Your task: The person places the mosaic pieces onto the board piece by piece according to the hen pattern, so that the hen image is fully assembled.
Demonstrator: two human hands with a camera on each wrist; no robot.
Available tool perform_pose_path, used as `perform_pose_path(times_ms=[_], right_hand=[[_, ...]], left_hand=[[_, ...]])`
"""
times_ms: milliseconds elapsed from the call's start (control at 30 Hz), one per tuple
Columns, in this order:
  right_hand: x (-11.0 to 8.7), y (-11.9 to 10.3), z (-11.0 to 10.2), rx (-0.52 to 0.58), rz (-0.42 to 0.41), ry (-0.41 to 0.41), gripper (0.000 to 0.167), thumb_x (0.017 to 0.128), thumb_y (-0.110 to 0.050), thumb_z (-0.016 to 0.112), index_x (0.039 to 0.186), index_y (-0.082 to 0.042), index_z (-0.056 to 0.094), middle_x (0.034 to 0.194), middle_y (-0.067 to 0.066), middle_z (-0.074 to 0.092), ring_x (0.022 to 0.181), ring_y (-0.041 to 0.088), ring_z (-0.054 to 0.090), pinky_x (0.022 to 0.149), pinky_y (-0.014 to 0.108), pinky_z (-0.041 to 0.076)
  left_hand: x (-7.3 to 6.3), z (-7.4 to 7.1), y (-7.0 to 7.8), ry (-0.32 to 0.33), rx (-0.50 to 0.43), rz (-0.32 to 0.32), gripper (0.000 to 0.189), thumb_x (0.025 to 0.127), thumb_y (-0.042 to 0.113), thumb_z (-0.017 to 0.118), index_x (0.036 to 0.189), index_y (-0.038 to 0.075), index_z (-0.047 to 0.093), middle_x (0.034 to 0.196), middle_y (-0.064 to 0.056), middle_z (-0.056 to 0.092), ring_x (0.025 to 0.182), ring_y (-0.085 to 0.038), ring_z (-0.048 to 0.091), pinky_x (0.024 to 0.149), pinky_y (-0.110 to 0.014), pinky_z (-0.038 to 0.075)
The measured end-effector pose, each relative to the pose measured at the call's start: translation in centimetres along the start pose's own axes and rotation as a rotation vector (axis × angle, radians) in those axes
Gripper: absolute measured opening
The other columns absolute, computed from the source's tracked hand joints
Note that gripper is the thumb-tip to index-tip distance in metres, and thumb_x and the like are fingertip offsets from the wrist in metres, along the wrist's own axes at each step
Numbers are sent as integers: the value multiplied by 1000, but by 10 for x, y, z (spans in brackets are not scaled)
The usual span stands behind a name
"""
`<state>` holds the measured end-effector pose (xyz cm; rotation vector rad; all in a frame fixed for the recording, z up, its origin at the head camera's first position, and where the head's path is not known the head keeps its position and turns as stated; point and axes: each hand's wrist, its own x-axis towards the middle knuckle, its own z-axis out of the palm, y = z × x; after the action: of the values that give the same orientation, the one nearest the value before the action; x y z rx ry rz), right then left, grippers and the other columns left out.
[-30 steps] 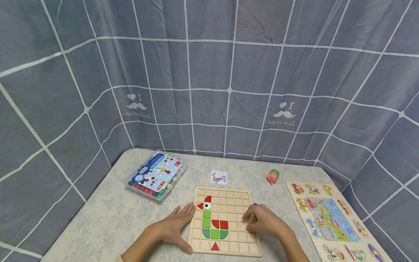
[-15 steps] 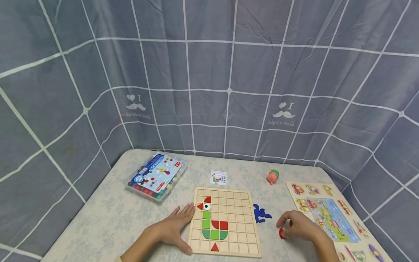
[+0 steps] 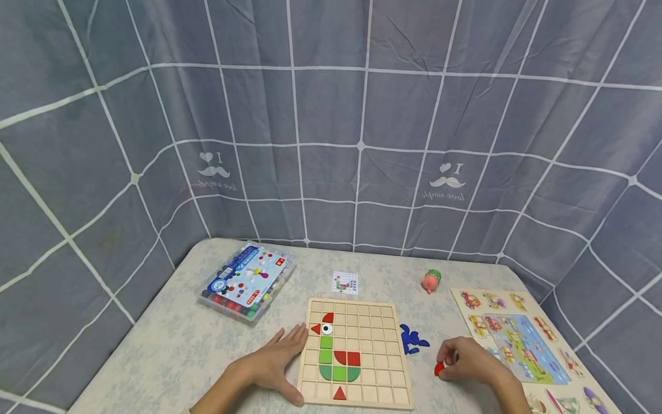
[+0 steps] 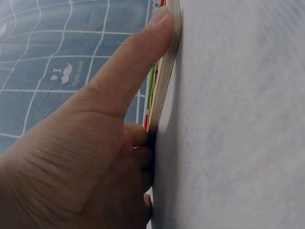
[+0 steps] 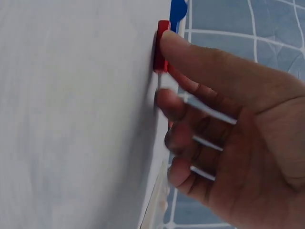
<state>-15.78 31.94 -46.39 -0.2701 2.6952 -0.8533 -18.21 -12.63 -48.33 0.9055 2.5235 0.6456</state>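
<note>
A square wooden grid board (image 3: 372, 328) lies at the middle of the table's front, with red and green flat pieces and a white eye piece set in its left columns. My left hand (image 3: 274, 359) rests along the board's left side, fingers spread; its thumb (image 4: 138, 57) touches the board's edge (image 4: 167, 71) in the left wrist view. Right of the board, my right hand (image 3: 468, 359) pinches a small red puzzle piece (image 3: 439, 368) at the tabletop. In the right wrist view, the thumb lies on the red piece (image 5: 162, 45); the index fingertip is partly hidden behind.
Several blue pieces (image 3: 412, 338) lie by the board's right side. A picture card (image 3: 345, 282) sits behind the board. A clear box of coloured balls (image 3: 248, 282) is at back left, a pink-green toy (image 3: 431, 280) at back right, a picture puzzle board (image 3: 517, 345) at right.
My right hand has left the grid board's right side, uncovering the blue pieces, and gone right to the red piece. That piece has shifted slightly left. My left hand stays put.
</note>
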Motion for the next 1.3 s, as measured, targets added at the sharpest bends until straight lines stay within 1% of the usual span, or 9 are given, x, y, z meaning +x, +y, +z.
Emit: perform_pose_path(times_ms=[267, 400, 567, 633, 833, 933, 1033, 1100, 1300], right_hand=[[3, -12, 13, -115, 44, 101, 37, 72, -39, 84, 74, -15, 56, 65, -5, 50, 59, 8, 43, 51, 21, 32], [5, -15, 12, -90, -2, 70, 30, 72, -30, 85, 83, -14, 61, 72, -2, 55, 64, 11, 46, 53, 22, 36], [8, -14, 13, -68, -106, 10, 19, 79, -17, 79, 91, -12, 65, 75, -2, 58, 63, 6, 47, 54, 22, 39], [9, -14, 15, -79, -104, 23, 17, 80, -18, 78, 89, -12, 65, 73, -3, 57, 61, 5, 46, 52, 22, 39], [9, -20, 17, -138, -3, 117, 25, 78, -33, 80, 82, -15, 62, 69, -5, 55, 59, 7, 45, 52, 22, 37], [6, -19, 13, -125, -67, 122, 23, 76, -29, 82, 88, -14, 68, 77, -5, 60, 59, 4, 44, 52, 21, 38], [4, -16, 7, -72, -178, 63, 24, 73, -15, 82, 94, -12, 72, 87, -3, 65, 59, 0, 44, 51, 20, 39], [4, -14, 5, -47, -210, 21, 27, 69, -8, 81, 95, -13, 74, 89, -4, 65, 59, -1, 44, 51, 20, 40], [5, -12, 8, -36, -204, 1, 26, 65, -6, 82, 89, -14, 75, 82, -6, 61, 61, 0, 44, 52, 20, 40]], left_hand=[[1, 1, -1, -5, 4, -8, 129, 63, 65, 80, 155, 1, 16, 164, -14, 11, 153, -31, 8, 123, -56, 5], [1, 1, -1, -4, 2, -4, 128, 63, 64, 81, 154, 1, 16, 164, -15, 11, 153, -31, 8, 123, -56, 5], [0, 1, 0, -5, 7, -4, 128, 64, 63, 81, 154, 1, 16, 164, -15, 12, 153, -31, 9, 123, -56, 5], [0, 1, 0, -3, 8, -4, 128, 64, 63, 81, 154, 1, 16, 164, -15, 12, 153, -31, 9, 123, -56, 5], [0, -1, 2, 0, -2, -9, 128, 63, 62, 81, 154, 0, 16, 164, -15, 11, 153, -31, 9, 124, -55, 4], [0, -1, 3, -2, -6, -11, 128, 63, 62, 82, 154, 0, 16, 164, -16, 11, 153, -31, 9, 124, -55, 4], [0, -1, 2, -4, -10, -11, 128, 63, 63, 81, 155, 1, 16, 164, -16, 11, 153, -31, 8, 124, -55, 4], [1, 0, 1, -4, -8, -13, 129, 63, 64, 80, 155, 1, 16, 164, -15, 11, 153, -30, 8, 124, -55, 4], [2, 2, -3, -2, 4, -12, 130, 62, 67, 79, 155, 2, 16, 165, -13, 9, 153, -30, 7, 124, -54, 2]])
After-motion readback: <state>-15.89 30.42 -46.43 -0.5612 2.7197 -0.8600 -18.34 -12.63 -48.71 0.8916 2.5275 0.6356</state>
